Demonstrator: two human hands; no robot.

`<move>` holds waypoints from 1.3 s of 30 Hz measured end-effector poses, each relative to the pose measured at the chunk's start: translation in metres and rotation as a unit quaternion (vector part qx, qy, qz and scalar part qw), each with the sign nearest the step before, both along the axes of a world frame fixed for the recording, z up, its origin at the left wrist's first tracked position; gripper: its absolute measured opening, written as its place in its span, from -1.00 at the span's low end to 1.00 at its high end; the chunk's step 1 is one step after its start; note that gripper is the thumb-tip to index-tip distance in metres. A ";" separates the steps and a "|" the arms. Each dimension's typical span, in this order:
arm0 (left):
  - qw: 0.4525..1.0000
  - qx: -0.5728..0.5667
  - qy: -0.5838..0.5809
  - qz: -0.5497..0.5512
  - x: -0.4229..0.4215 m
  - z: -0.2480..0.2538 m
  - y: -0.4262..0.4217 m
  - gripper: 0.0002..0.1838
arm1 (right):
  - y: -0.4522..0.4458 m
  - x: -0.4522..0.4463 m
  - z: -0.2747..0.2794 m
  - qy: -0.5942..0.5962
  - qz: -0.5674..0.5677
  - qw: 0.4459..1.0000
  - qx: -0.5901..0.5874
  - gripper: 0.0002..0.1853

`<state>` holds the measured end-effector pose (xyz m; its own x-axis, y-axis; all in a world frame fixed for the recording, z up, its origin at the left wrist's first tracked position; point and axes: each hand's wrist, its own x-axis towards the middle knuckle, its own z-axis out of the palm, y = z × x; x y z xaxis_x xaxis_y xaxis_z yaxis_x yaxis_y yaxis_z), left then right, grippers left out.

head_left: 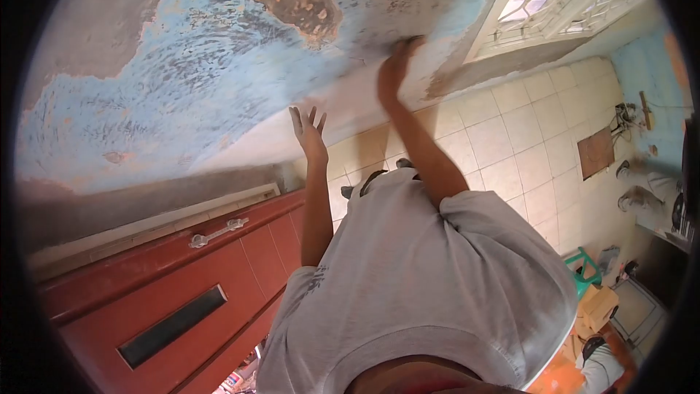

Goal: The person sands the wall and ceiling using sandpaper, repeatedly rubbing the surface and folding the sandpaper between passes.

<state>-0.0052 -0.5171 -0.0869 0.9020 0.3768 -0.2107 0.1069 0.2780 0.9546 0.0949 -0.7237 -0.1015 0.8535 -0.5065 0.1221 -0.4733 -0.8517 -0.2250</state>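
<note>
My left hand [310,135] is raised beside the wall [211,66], fingers spread, holding nothing. Higher and to the right, my right hand [396,66] is at the wall surface, blurred by motion, its fingers closed around something dark and thin that I cannot make out. Patchy light blue paint, grey areas and a rough brown-orange patch [292,0] mark the wall. Whether my left fingertips touch the wall is unclear. Below both arms is my grey shirt [430,277].
A red door [182,292] with a metal latch [219,233] stands at the lower left. A barred window [554,0] is at the upper right. Floor tiles [503,138], a green stool [583,268], cardboard boxes [598,306] and part of a person [601,365] lie right.
</note>
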 end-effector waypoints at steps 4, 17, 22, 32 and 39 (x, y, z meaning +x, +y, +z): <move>0.999 0.009 -0.032 -0.019 -0.002 0.000 -0.010 -0.21 | -0.074 0.004 0.003 0.133 0.063 0.977 -0.157 -0.46; 0.999 -0.001 -0.012 -0.036 0.012 -0.015 -0.030 -0.13 | -0.130 0.003 0.021 -0.371 -0.082 0.596 0.708 -0.48; 0.997 -0.074 -0.025 -0.009 0.026 -0.006 -0.037 -0.07 | -0.001 -0.017 0.003 -0.369 -0.031 0.797 0.477 -0.45; 0.964 -0.224 -0.007 -0.141 0.065 -0.019 -0.002 -0.61 | -0.061 0.023 -0.019 -0.434 -0.086 0.713 0.545 -0.32; 0.956 -0.267 -0.002 -0.122 0.080 -0.014 -0.021 -0.42 | -0.009 0.000 -0.040 -0.264 0.004 0.946 0.185 -0.34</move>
<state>0.0753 -0.5383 -0.1010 0.9506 -0.0055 -0.3102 0.2272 0.6932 0.6839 0.0952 -0.7325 -0.1416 0.7263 -0.5925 0.3484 -0.2054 -0.6708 -0.7126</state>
